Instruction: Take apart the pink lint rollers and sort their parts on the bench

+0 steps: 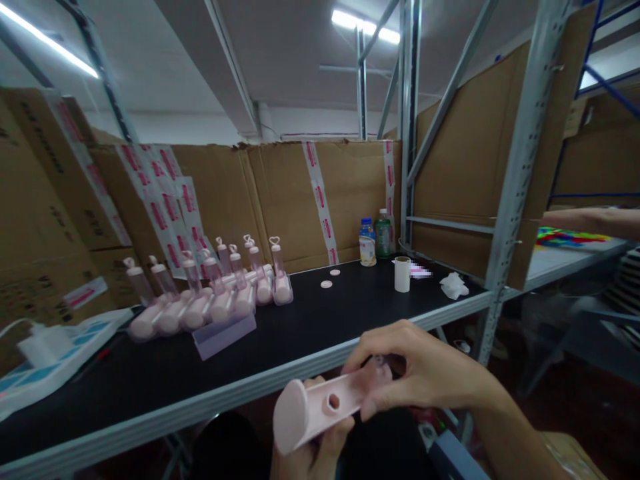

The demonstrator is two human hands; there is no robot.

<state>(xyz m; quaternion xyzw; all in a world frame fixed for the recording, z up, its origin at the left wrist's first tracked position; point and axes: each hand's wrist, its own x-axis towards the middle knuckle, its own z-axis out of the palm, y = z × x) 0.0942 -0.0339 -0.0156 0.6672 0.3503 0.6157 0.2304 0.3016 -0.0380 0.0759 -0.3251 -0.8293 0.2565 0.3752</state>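
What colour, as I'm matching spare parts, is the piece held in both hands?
The piece is pale pink; head view shows it.

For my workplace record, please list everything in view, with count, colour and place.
Cylinder: one, pink, held low centre
Tube assemblies: several, pink, left
Flat plastic piece: one, lavender, before them
Worktop: one, black, centre
Discs: two, pink, central
Bottles: two, blue-white and green, back right
Roll: one, white, right
Tissue: one, white, farther right
Power strip: one, white-blue, left
Cardboard panels: several, brown, behind
Metal bars: several, grey, right
Tube lights: two, white, overhead
Co-worker's arm: one, far right
Left hand: one, under cylinder
Right hand: one, cylinder's right end
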